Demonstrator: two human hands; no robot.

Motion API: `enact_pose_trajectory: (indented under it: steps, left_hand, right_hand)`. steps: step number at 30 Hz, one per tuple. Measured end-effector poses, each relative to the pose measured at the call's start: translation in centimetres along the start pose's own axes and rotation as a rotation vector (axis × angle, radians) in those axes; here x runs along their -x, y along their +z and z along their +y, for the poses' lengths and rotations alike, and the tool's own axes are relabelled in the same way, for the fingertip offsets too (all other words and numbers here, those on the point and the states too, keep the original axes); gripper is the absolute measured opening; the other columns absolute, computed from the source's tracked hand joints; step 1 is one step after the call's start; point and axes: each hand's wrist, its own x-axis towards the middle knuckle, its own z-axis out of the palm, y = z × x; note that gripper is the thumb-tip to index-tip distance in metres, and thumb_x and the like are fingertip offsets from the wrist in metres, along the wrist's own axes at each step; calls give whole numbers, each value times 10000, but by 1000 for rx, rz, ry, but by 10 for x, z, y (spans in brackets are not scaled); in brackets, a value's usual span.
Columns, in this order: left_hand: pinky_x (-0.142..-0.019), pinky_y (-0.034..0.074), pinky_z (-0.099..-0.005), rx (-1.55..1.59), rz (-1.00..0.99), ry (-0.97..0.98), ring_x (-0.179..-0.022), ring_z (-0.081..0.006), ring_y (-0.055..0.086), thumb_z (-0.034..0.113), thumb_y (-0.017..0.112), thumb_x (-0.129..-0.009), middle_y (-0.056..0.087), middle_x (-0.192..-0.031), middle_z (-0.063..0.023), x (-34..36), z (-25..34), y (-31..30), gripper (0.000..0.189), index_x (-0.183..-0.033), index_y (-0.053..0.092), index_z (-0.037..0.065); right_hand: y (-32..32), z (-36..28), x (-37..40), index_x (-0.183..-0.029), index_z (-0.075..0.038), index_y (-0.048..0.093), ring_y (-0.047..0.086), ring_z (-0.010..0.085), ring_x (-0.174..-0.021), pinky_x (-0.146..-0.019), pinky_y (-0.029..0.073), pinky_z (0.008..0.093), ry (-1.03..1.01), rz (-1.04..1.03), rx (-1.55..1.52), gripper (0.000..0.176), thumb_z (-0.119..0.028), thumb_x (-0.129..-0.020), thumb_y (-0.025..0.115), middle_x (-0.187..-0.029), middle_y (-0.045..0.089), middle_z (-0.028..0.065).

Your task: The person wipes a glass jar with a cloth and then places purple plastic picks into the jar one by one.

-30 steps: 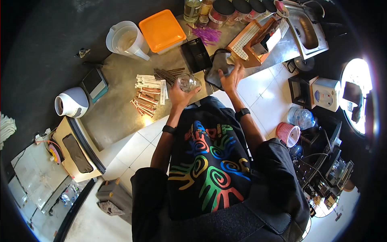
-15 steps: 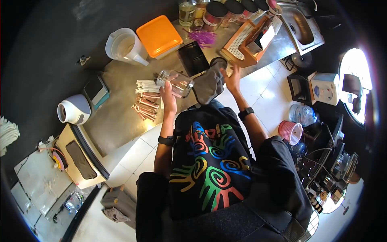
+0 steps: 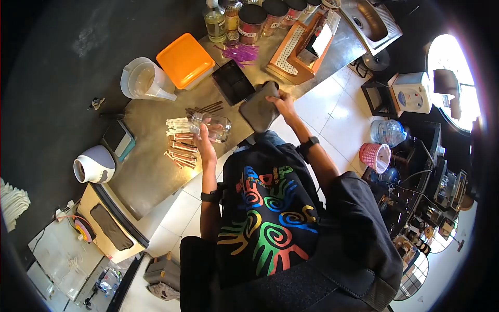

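Note:
My left hand (image 3: 206, 145) is wrapped round a clear glass jar (image 3: 221, 128), which lies tilted on its side above the counter, its open mouth to the left. My right hand (image 3: 283, 105) pinches the edge of a dark grey cloth (image 3: 259, 108) at the counter's front edge. The cloth looks flat and folded. Close to the jar lie bundles of slim sticks, some in white wrappers (image 3: 178, 126) and others in brown wrappers (image 3: 183, 151). Several dark brown sticks (image 3: 210, 107) lie behind the jar. A black divided tray (image 3: 232, 83) sits just beyond the cloth.
Along the wall stand a clear plastic pitcher (image 3: 143, 80), an orange-lidded box (image 3: 185, 60) and black-lidded jars (image 3: 251, 23). Purple paper shreds (image 3: 239, 53) lie near a wooden organizer (image 3: 291, 57). A sink (image 3: 371, 23) is at the far right end, a white-grey device (image 3: 94, 166) at the left.
My right hand has come onto the grey cloth and closed on its edge; the cloth now looks flatter. The view has shifted, and my left hand still holds the jar.

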Motion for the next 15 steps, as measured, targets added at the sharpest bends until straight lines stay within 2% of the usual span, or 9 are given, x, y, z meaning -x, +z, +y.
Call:
enact_pose_trajectory:
  steps: [1, 3, 5, 7, 8, 9, 12, 13, 15]
  left_hand:
    - [-547, 327, -199, 11, 5, -7, -653, -64, 520, 504, 527, -902, 693, -825, -65, 2, 0, -1, 498, -1110, 586, 55]
    - [-562, 345, -199, -43, -4, 12, -722, -80, 576, 490, 521, -911, 687, -862, -68, 3, -4, -10, 482, -1130, 582, 65]
    - [-584, 369, -190, -55, -57, -21, -781, -103, 616, 491, 513, -917, 681, -869, -67, 0, -14, -16, 495, -1155, 569, 60]
    - [-592, 381, -192, -54, -82, 27, -765, -108, 609, 487, 500, -925, 681, -872, -69, 4, -8, -9, 496, -1171, 558, 61]
    - [-599, 389, -201, -30, -80, 0, -765, -110, 610, 488, 494, -927, 685, -868, -70, 5, -6, -6, 495, -1169, 557, 60]
    - [-605, 397, -209, -8, -81, -32, -766, -112, 611, 488, 488, -930, 688, -864, -71, 4, -5, -1, 494, -1166, 557, 60]
    - [-574, 408, -230, -52, -122, 8, -716, -118, 598, 514, 497, -917, 680, -856, -67, -5, -13, 10, 526, -1173, 563, 59]
    - [-559, 397, -219, -72, -128, 13, -677, -99, 570, 514, 506, -912, 674, -835, -56, -5, -6, 20, 528, -1171, 570, 58]
    - [-546, 384, -203, -69, -212, -11, -650, -81, 540, 509, 510, -911, 663, -820, -44, -12, -12, 28, 526, -1164, 578, 54]
  right_hand:
    - [0, -24, 22, -1166, 20, 537, 625, 158, -890, -743, 498, 316, -3, 1, 3, 526, -158, -720, 752, -990, 655, 94]
    - [-9, -106, 92, -1157, 31, 545, 611, 161, -858, -759, 492, 293, -111, -86, -912, 469, -132, -747, 704, -975, 639, 71]
    - [-32, -143, 139, -1190, 44, 521, 593, 175, -946, -846, 471, 270, -233, -133, -1014, 462, -101, -773, 657, -1058, 611, 99]
    - [-93, -97, 144, -1263, 32, 458, 533, 202, -1118, -962, 422, 277, -185, -264, -586, 523, -80, -785, 638, -1219, 538, 122]
    - [-91, -107, 161, -1311, 42, 436, 528, 210, -1155, -907, 481, 339, -317, -239, -583, 565, -103, -803, 639, -1261, 535, 150]
    - [-80, -115, 173, -1273, 13, 478, 548, 182, -1070, -884, 473, 311, -276, -202, -701, 529, -86, -778, 633, -1206, 554, 122]
    - [-85, -103, 175, -1190, 2, 501, 518, 163, -1018, -875, 443, 310, -372, -132, -77, 449, -72, -767, 632, -1109, 554, 77]
    - [-77, -110, 185, -1037, 30, 595, 565, 153, -899, -757, 477, 298, -210, 183, 3, 334, -111, -752, 699, -959, 612, 73]
    - [-78, -125, 196, -936, 14, 638, 577, 142, -815, -722, 475, 292, -226, 339, -171, 277, -184, -769, 734, -878, 629, 61]
